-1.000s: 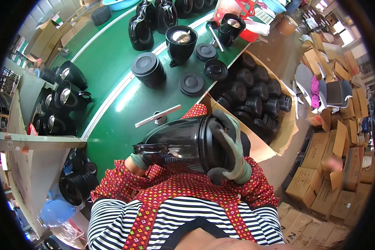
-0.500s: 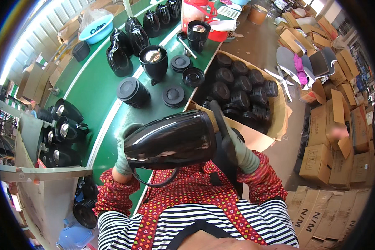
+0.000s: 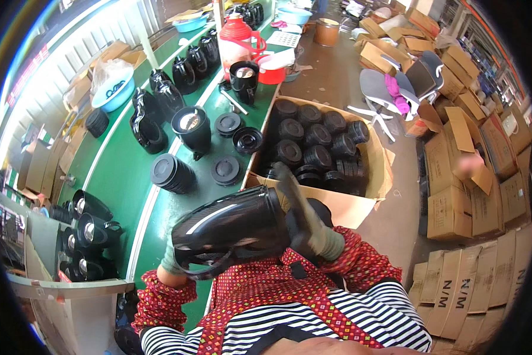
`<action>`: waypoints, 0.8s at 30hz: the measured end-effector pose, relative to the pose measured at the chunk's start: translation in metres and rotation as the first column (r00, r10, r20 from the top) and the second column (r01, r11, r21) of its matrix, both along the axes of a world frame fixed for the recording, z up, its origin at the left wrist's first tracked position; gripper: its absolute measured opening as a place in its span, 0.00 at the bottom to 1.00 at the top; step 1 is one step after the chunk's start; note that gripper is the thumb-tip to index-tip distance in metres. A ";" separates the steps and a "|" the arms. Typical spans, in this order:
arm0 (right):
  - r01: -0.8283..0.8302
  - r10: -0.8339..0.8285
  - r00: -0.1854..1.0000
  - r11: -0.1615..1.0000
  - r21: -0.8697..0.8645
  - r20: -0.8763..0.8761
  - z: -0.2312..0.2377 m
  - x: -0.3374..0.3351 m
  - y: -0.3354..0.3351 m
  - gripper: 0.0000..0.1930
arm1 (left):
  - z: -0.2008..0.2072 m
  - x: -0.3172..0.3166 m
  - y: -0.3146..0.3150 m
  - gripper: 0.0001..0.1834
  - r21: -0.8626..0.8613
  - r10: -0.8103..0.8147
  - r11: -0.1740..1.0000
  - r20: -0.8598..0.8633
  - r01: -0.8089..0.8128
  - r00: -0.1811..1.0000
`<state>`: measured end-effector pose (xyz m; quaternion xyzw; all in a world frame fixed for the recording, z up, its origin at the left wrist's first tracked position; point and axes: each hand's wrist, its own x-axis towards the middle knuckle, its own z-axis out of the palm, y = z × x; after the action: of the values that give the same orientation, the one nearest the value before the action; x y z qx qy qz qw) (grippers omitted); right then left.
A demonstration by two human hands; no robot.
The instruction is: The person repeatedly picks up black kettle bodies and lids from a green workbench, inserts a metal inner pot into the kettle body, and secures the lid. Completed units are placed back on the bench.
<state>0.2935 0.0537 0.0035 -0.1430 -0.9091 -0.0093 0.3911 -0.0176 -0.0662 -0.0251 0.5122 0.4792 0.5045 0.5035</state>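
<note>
Green flat worktop (image 3: 127,184) beyond; glossy black tapered jug (image 3: 230,228) lies left-right; gloved left hand (image 3: 170,255) at left end, finger closure unclear; gloved right hand (image 3: 308,223) by right end, fingers extended

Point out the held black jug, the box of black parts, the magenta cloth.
Black jug (image 3: 231,225), head view: middle of its body.
Box of black parts (image 3: 377,168), head view: right wall.
Magenta cloth (image 3: 396,93), head view: its middle.

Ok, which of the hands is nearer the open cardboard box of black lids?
Right. The right hand is just this side of the box; the left hand is farther left, at the other end of the black jug.
</note>
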 end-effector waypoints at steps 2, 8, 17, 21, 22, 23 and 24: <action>-0.553 0.261 0.777 0.717 -0.424 -0.572 0.006 -0.005 -0.012 0.42 | -0.005 0.007 0.010 0.41 0.320 0.004 0.945 -0.221 0.069 0.975; -0.715 -0.471 0.699 -0.455 -0.531 -0.538 -0.043 0.001 -0.006 0.34 | 0.097 0.036 0.040 0.21 0.478 0.271 0.824 -0.804 0.304 0.529; -0.451 0.442 0.889 0.805 -0.385 -0.117 0.036 0.025 0.004 0.59 | -0.124 0.040 0.009 0.30 -0.172 -0.105 0.946 0.638 0.274 0.763; -0.457 0.485 0.873 0.790 -0.408 -0.037 0.050 0.017 0.009 0.53 | -0.101 0.077 0.006 0.30 0.122 -0.316 0.916 0.804 0.382 0.503; -0.489 0.493 0.865 0.786 -0.378 -0.092 0.045 0.016 0.012 0.52 | -0.103 0.074 0.009 0.30 0.122 -0.324 0.922 0.763 0.367 0.559; -0.516 0.498 0.855 0.783 -0.346 -0.146 0.040 0.015 0.014 0.50 | -0.105 0.071 0.009 0.30 0.118 -0.323 0.929 0.722 0.352 0.612; -0.441 0.384 0.896 0.819 -0.366 -0.222 0.037 0.014 0.009 0.44 | -0.091 0.061 0.014 0.31 0.057 -0.275 0.951 0.603 0.304 0.748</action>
<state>0.3079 0.0630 0.0410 -0.0209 -0.8707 0.2752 0.4072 0.0435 -0.0522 -0.1159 0.3806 0.2194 0.5461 0.7133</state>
